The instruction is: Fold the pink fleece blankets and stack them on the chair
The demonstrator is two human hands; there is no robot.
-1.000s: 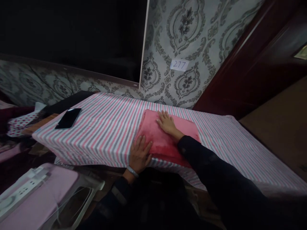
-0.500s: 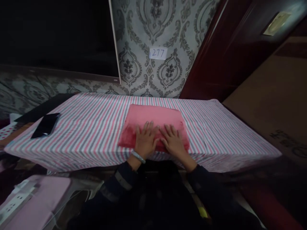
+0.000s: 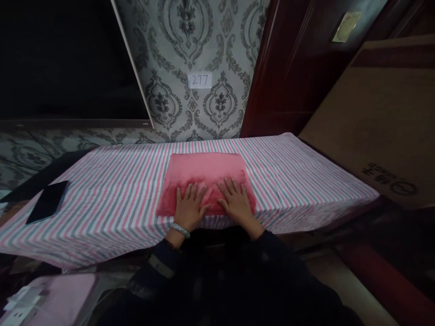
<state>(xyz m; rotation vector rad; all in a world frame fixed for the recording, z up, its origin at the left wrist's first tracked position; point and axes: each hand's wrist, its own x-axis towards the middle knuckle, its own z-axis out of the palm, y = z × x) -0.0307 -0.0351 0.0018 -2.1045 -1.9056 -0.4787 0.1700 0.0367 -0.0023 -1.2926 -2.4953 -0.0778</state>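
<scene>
A pink-red folded cloth (image 3: 207,165), plush-looking and roughly rectangular, lies flat on the striped tablecloth (image 3: 118,185) in front of me. On its near left part rests my left hand (image 3: 188,206), palm down with the fingers spread; a pale bangle circles that wrist. My right hand (image 3: 236,201) lies flat on the near right part, its fingers apart too. Both hands press on the cloth's surface without gripping it. The cloth under my palms is hidden.
A black phone (image 3: 47,201) lies at the table's left end. Behind stand a dark television (image 3: 68,59) and a patterned wall with a paper label (image 3: 200,80). A cardboard box (image 3: 380,117) is at the right. Below left are a power strip (image 3: 22,312) and a pink panel (image 3: 64,294).
My hands have moved apart, leaving a wider gap between them on the cloth. The view has shifted, so the scene sits further left.
</scene>
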